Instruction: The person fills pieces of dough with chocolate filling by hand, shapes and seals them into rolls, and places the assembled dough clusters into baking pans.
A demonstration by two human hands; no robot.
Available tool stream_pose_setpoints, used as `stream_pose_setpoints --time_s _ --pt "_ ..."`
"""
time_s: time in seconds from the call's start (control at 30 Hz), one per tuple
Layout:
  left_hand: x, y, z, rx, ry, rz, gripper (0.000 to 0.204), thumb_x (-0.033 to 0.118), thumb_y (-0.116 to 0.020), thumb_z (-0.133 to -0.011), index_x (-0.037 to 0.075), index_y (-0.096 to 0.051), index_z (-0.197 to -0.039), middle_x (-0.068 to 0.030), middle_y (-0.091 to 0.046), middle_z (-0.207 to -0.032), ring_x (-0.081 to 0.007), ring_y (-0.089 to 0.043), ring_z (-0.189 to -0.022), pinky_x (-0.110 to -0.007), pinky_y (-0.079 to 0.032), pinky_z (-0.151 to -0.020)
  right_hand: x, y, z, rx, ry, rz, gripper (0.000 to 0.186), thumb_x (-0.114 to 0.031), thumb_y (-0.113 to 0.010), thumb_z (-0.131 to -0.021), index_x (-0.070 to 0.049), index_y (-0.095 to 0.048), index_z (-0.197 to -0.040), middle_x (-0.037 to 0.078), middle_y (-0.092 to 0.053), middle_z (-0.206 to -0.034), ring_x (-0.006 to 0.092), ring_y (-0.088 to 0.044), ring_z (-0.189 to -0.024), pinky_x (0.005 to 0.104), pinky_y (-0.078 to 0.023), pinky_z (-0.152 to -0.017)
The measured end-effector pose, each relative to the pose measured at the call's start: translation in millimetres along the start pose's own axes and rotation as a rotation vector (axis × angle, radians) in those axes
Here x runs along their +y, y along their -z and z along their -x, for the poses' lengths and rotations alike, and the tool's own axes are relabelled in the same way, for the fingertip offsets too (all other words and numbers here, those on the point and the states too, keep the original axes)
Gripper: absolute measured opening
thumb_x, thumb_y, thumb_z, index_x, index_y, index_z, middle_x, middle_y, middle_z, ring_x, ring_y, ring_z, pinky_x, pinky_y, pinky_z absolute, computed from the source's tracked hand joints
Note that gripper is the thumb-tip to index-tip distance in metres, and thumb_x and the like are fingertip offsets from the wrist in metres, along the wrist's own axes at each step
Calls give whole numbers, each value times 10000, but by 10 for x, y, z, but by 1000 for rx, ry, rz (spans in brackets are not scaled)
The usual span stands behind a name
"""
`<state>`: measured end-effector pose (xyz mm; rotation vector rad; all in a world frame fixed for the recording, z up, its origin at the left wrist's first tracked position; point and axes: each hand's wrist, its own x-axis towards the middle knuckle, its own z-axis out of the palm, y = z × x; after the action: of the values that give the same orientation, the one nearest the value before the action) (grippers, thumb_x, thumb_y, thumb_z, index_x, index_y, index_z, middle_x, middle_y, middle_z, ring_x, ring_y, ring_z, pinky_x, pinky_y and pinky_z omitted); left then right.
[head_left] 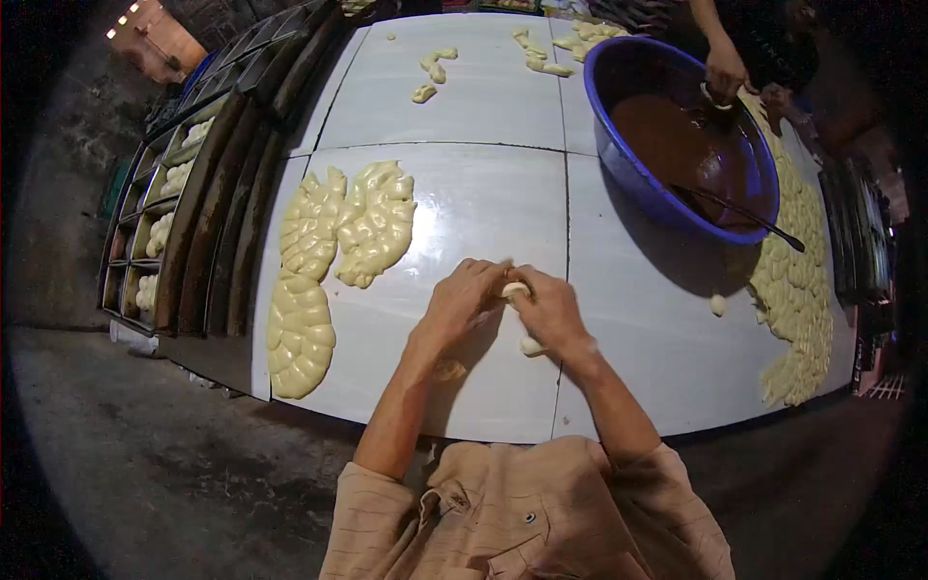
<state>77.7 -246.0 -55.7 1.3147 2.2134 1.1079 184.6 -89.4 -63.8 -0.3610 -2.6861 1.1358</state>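
Note:
My left hand (466, 298) and my right hand (549, 309) meet at the fingertips above the white tabletop. Between them is a small pale piece of dough (517, 289), with the fingers of both hands closed on it and partly hiding it. Just below my right palm, a second small dough piece (531, 346) lies on the table. Left of my hands spread flat clusters of pressed yellowish dough pieces (375, 222), with another dough cluster (301, 333) nearer the table's left edge.
A blue basin (619, 155) of brown paste, with a long-handled spoon (764, 224), stands at the right. Another person's hand (725, 72) reaches over it. Many dough pieces (797, 280) cover the right edge. Dark trays holding dough (159, 235) stand left; several loose pieces (435, 70) lie far back.

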Motion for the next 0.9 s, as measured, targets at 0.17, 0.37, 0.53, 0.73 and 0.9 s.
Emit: stream_pose_setpoints --time_s 0.17,0.37,0.53,0.73,0.9 --pt "140 -24 -33 8 115 -38 241 233 -727 -855 85 -724 -1046 -81 -663 -1002 -292 -617 -956 -399 -518 -826 183 203 -22 -143 -477 -725 370 -338 -507 -975 -18 -690 -939 69 -647 -834 157 -619 -776 341 -497 -710" --pt "118 -18 43 183 6 61 269 231 -751 -856 31 -682 -1021 -97 -673 -1024 -277 -644 -903 -363 -522 -754 -100 388 -58 -315 -575 -886 193 -172 -712 -926 -83 -541 -948 3 -591 -837 83 -548 -760 228 -467 -646" --pt "161 100 154 110 238 236 311 242 -753 -876 7 -674 -1063 -135 -675 -908 -237 -657 -785 -344 -514 -718 -223 415 -61 -286 -577 -999 152 -195 -647 -977 -81 -572 -1043 6 -592 -867 67 -553 -768 216 -462 -630" --pt "266 211 285 69 358 314 333 269 -745 -893 6 -663 -1081 -139 -716 -886 -232 -700 -764 -356 -536 -697 -312 330 -82 -407 -424 -662 271 -244 -649 -961 -69 -580 -1157 21 -575 -909 103 -563 -757 247 -492 -635" --pt "160 158 380 213 111 158 743 267 -789 -842 67 -445 -1470 -190 -670 -1234 -270 -668 -1123 -355 -545 -813 -215 261 -135 -470 -381 -773 276 -257 -676 -936 -54 -631 -1118 39 -641 -928 95 -597 -804 249 -496 -670"
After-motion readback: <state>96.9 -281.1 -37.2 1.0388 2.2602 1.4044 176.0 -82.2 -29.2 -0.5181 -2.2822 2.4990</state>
